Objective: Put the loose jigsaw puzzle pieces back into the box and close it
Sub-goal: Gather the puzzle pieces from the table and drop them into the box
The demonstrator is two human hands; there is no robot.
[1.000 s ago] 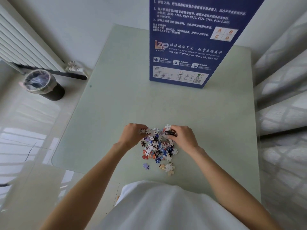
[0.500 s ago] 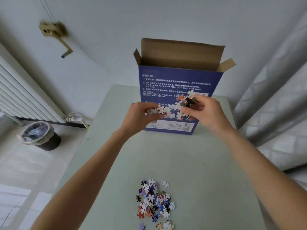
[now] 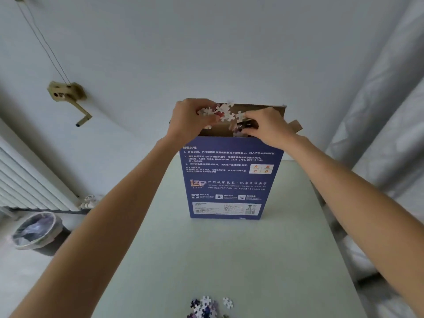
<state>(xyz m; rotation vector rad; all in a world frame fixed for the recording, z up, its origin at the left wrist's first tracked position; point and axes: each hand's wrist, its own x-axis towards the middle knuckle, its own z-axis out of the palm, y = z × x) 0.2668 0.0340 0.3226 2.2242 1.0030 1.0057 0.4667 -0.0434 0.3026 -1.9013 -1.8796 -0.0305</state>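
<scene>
A tall blue puzzle box (image 3: 229,177) stands upright at the far end of the pale green table (image 3: 229,260), its brown top flaps open. Both hands are raised over the open top. My left hand (image 3: 191,121) and my right hand (image 3: 267,127) together hold a clump of jigsaw pieces (image 3: 226,113), white backs showing, right above the opening. A few pieces hang down near the box mouth. A small heap of loose pieces (image 3: 206,307) lies on the table at the near edge, partly cut off by the frame.
A white radiator (image 3: 29,182) runs along the left wall, with a lined waste bin (image 3: 36,232) on the floor below it. A brass crank handle (image 3: 68,97) is fixed to the wall. Grey curtains (image 3: 378,145) hang on the right.
Both hands lifted a clump of pieces from the heap on the table, carried it away from me and upward, and now hold it over the open box top. The view tilted up.
</scene>
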